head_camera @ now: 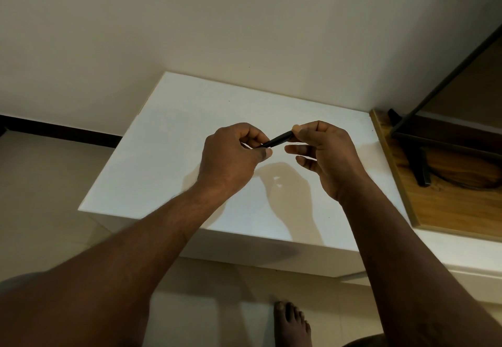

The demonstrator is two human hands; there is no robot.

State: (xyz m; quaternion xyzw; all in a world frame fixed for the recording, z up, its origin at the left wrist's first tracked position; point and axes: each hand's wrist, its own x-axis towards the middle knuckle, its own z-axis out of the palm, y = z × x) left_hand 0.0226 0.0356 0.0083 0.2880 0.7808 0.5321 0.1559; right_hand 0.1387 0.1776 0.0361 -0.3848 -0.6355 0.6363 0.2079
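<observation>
Head view. The black pen [277, 141], or a pen-like rod (its type cannot be confirmed), is held in the air between both hands, above the white table top [163, 156].

- Left hand [233, 153]: fingers curled, with the thumb and forefinger pinching the lower end of the pen.
- Right hand [323, 153]: the thumb and forefinger pinch the upper end. The remaining fingers are spread loosely below and do not touch the pen.
- The two hands are close together, joined only by the pen.

Handling, as judged:
- The item looks light, rigid and smooth.
- A fingertip pinch at each end is sufficient.
- If a cap is to be separated, grip near the joint and pull straight along the axis. Smooth plastic may slip.

To the right of the right hand lies a wooden shelf [448, 205] with a black stand [418, 167]. Below the hands, a bare foot [292, 322] is on the floor.
</observation>
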